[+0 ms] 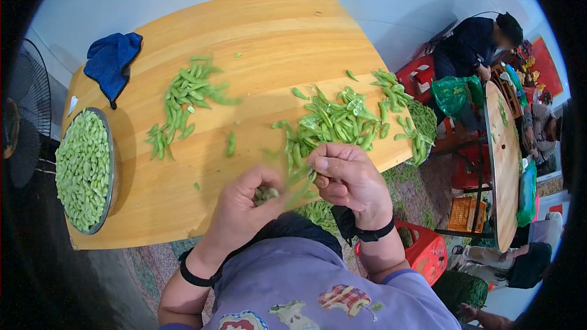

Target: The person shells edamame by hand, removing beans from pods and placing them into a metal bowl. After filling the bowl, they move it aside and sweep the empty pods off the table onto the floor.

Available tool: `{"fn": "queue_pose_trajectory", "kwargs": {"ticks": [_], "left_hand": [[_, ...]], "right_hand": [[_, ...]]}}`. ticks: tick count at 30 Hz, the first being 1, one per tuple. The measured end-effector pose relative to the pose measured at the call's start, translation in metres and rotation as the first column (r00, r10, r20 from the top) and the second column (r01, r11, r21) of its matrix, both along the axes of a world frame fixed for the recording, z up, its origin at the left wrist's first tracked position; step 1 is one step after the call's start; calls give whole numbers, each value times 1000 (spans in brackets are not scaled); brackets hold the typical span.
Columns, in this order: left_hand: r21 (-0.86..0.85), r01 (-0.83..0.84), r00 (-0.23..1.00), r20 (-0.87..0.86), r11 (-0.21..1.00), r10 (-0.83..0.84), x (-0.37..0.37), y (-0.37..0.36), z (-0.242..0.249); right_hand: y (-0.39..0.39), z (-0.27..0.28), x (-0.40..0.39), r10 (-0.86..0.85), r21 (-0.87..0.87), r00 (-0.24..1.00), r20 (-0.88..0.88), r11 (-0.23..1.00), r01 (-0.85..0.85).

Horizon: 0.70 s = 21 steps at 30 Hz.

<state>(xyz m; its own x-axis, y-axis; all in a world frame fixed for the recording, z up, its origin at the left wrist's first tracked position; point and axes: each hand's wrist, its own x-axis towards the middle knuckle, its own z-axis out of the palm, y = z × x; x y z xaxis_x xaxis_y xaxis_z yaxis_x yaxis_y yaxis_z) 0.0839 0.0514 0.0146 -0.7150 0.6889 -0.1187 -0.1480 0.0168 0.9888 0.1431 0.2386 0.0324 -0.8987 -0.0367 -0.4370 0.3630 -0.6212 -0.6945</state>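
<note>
My left hand (244,205) curls around several shelled green beans (265,195) tucked in its palm, its thumb reaching toward my right hand. In a pinch between thumb and fingers, my right hand (351,177) holds an edamame pod (310,178). Between the two hands the green is smeared by motion. Just beyond my right hand lies a heap of pods (336,119) on the wooden table (257,43). A looser group of pods (186,91) is spread further left, with a single pod (231,144) nearer my left hand.
A metal bowl (112,177) full of shelled beans stands at the table's left edge. A blue cloth (114,64) lies at the far left corner, near a black fan (27,110). On the right are a red stool (422,255), another table (502,177) and other people (468,46).
</note>
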Motion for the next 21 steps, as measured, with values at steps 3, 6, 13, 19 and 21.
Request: {"fn": "queue_pose_trajectory", "kwargs": {"ticks": [3, 6, 13, 19, 21], "left_hand": [[22, -45, 997, 71, 999, 43, 2, 4, 4], [-66, 6, 997, -76, 998, -11, -2, 0, -5], [-85, 3, 996, 85, 996, 5, -42, -15, 20], [-353, -470, 636, -771, 809, 34, -148, 14, 0], [-371, -517, 534, -844, 772, -49, -161, 23, -5]], "right_hand": [[0, 3, -4, 32, 73, 999, -5, 997, -31], [1, 3, -5, 2, 16, 1000, -15, 1000, -1], [19, 2, -13, -137, 380, 973, -183, 903, 199], [29, -2, -20, -222, 414, 924, -312, 844, 342], [29, 0, -20, -239, 426, 914, -328, 826, 369]]}}
